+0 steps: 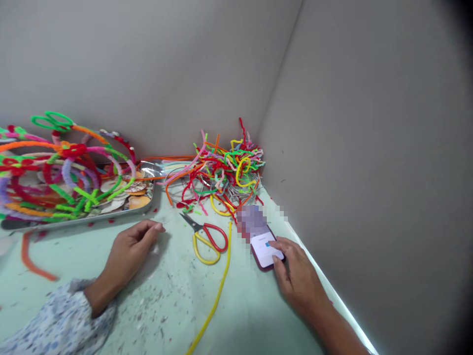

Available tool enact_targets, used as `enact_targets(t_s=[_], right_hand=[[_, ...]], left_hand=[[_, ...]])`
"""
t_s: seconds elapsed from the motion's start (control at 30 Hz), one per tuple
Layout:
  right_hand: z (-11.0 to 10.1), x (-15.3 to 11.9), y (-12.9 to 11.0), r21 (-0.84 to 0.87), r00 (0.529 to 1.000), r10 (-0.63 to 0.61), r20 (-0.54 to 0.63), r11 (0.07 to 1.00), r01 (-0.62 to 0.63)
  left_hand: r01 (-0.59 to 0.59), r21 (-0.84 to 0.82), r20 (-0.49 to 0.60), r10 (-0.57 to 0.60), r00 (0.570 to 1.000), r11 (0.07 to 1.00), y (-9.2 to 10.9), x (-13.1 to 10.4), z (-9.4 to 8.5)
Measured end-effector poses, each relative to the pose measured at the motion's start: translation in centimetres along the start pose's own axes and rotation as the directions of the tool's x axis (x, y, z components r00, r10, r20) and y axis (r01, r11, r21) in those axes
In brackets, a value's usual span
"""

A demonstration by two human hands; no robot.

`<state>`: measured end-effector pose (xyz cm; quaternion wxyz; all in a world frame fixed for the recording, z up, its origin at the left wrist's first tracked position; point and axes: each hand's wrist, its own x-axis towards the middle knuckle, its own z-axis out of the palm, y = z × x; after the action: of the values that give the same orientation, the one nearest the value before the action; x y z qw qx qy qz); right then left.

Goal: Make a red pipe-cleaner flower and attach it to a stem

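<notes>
My right hand [297, 273] touches a phone [266, 250] with a lit white screen. The index fingertip is on the screen, and the thumb, set apart from it, rests near the lower edge. The phone's upper part is blurred by pixel blocks. My left hand [127, 254] rests on the table with its fingers curled in and the thumb against them; nothing shows in it. Between the hands lie scissors [201, 229] with one red and one yellow handle, blades slightly apart. Beside them a long yellow pipe cleaner [221, 288] runs toward me.
A tangled heap of colourful pipe cleaners [229, 165] lies in the corner against the grey walls. At left, a tray [121, 214] holds shells and pipe-cleaner hoops [70, 167]. An orange strip [35, 264] and small scraps lie on the pale green table [166, 315].
</notes>
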<state>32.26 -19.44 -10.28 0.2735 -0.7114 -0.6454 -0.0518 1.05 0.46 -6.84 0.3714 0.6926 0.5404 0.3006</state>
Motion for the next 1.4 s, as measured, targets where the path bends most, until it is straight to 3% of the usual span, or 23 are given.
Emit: enact_targets(t_s=[0.87, 1.17, 1.4], right_hand=[[-1.6, 1.0, 0.8, -0.008, 0.983, 0.088, -0.162, 0.996, -0.09], [-2.9, 3.9, 0.6, 0.078, 0.975, 0.195, -0.108, 0.979, -0.188], [-2.0, 7.7, 1.0, 0.192, 0.977, 0.213, -0.026, 0.96, -0.204]], left_hand=[[-0.016, -0.005, 0.009, 0.016, 1.0, 1.0, -0.6, 0.3, 0.1], [-0.005, 0.038, -0.006, 0.006, 1.0, 0.999, -0.2, 0.1, -0.1], [0.0, 0.064, 0.003, 0.0, 1.0, 0.998, -0.5, 0.2, -0.2]])
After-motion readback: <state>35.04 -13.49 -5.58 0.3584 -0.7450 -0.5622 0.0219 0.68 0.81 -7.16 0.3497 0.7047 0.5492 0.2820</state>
